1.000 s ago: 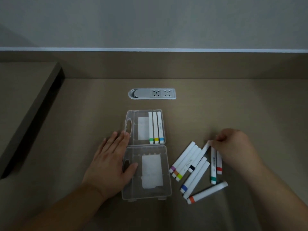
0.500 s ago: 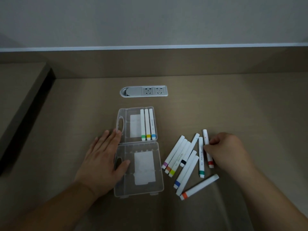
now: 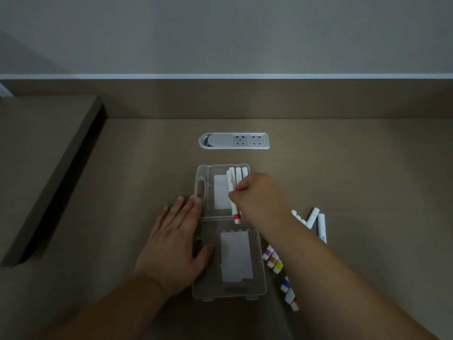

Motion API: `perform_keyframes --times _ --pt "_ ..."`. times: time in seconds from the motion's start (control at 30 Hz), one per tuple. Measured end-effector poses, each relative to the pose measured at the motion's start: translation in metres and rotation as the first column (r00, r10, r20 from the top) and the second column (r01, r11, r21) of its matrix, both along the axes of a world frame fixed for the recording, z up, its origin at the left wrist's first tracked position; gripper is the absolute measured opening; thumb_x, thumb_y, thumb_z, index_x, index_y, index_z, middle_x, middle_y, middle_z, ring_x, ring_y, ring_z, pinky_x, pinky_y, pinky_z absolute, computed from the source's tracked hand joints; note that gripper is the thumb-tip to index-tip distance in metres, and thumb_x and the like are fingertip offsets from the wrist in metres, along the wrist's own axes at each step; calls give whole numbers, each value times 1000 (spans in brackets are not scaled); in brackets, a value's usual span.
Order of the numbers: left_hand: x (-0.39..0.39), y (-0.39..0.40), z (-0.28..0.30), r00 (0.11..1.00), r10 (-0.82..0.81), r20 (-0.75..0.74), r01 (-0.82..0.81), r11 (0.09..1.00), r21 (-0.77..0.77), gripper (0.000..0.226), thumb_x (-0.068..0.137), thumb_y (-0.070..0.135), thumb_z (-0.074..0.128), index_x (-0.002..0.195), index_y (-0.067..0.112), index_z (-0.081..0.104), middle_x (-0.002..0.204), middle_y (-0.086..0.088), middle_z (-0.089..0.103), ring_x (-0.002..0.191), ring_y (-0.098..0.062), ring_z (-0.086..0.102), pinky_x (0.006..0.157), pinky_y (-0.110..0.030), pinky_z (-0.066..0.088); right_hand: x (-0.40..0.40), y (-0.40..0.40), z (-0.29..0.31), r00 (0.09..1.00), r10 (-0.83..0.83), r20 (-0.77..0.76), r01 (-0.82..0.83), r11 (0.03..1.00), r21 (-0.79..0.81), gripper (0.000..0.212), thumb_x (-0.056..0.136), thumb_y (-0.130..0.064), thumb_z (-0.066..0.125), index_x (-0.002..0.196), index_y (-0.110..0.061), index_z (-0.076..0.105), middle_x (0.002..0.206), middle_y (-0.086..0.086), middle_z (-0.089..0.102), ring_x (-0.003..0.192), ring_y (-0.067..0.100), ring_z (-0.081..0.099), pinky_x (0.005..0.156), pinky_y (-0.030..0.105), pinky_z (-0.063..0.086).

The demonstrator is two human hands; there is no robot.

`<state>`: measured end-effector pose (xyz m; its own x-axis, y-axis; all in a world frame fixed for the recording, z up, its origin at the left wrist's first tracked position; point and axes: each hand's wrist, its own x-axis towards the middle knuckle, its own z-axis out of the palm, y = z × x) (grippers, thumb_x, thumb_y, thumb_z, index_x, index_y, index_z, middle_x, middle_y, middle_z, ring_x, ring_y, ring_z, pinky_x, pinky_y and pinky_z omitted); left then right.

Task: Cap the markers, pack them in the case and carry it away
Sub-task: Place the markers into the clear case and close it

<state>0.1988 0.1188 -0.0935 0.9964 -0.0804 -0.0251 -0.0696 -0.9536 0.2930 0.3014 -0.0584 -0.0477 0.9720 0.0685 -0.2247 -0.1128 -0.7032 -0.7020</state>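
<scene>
- Currently I count one clear plastic case (image 3: 208,187), lying fully opened on the desk (image 3: 367,180), far half and near half both flat.
- I count three white markers (image 3: 241,176) already lying side by side along the right edge of the far half; my right hand covers their coloured ends.
- My right hand (image 3: 259,200) pinches one more marker, the red-banded marker (image 3: 234,202), fingers curled round its barrel. It hangs tilted over the far half, just left of the three stored ones, red end toward the hinge.
- My left hand (image 3: 176,241) lies flat, fingers straight, on the desk and the left edge of the case, thumb on the near half beside the handle slot.
- I see a loose group of markers (image 3: 277,262) on the desk right of the case. My right forearm covers much of it, so I cannot count them exactly; purple, orange, yellow, blue and orange-red bands show.
- I count one recessed power outlet panel (image 3: 234,141) with two sockets, beyond the case.
- Compared with half a second ago, my right hand has left the loose group and carried the red-banded marker over the case. My left hand has stayed in place.
</scene>
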Motion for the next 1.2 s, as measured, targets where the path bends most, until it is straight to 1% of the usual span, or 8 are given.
perform_keyframes --times 0.1,0.2,0.33,0.63,0.77,0.87,0.97,1.2 --pt "-1 1 0 1000 -8 6 8 1000 2 91 85 70 30 156 28 -8 165 11 -4 150 -7 -13 124 -39 4 14 16 -7 999 14 32 -12 998 -63 14 87 -30 67 92 -19 73 86 -3 72 76 11 67 70 27 54" --pt "0 2 -1 1000 -11 8 11 1000 -7 91 86 70 32 157 28 -7 164 11 -3 150 -7 -12 124 -39 4 21 22 -14 999 23 33 -17 985 -170 16 87 -37 68 90 -22 72 86 -4 71 80 14 68 79 36 57" --pt "0 4 -2 1000 -15 13 15 1000 -3 91 86 69 32 157 28 -4 165 10 0 151 -8 -10 124 -39 6 23 23 -19 999 30 32 -23 974 -226 19 84 -43 71 86 -24 71 85 -5 71 82 16 68 82 41 58" --pt "0 3 1 1000 -19 -5 19 1000 11 91 85 71 26 157 27 -8 165 10 -5 150 -7 -15 124 -39 4 23 30 -23 995 99 25 -84 935 -346 29 89 -47 66 105 -23 68 100 0 72 95 20 69 91 40 54" --pt "0 3 -1 1000 -3 5 3 1000 0 90 85 68 31 157 27 -3 165 10 1 150 -7 -11 124 -39 6 9 24 -15 988 105 116 -68 956 -285 21 91 -44 64 94 -23 68 87 -3 71 84 16 68 85 38 55" --pt "0 2 -2 1000 -6 8 5 1000 17 89 86 67 32 157 28 -5 165 11 -1 150 -5 -13 124 -38 4 -10 -4 -2 987 24 158 -4 992 -125 15 91 -35 67 81 -24 64 75 -6 66 72 11 63 72 34 55" --pt "1 4 -3 1000 -7 0 7 1000 2 90 86 69 33 157 29 -7 165 12 -3 149 -4 -14 125 -38 3 -29 -57 9 990 -117 76 125 986 -108 18 88 -33 69 75 -25 61 68 -5 63 65 10 60 58 30 48" --pt "0 4 -5 1000 -5 -20 5 1000 19 91 82 74 23 155 31 -11 163 14 -8 148 -4 -16 123 -34 -5 -61 -143 12 958 -261 -121 232 950 -210 25 83 -33 76 67 -16 66 59 4 64 57 21 61 54 34 47"
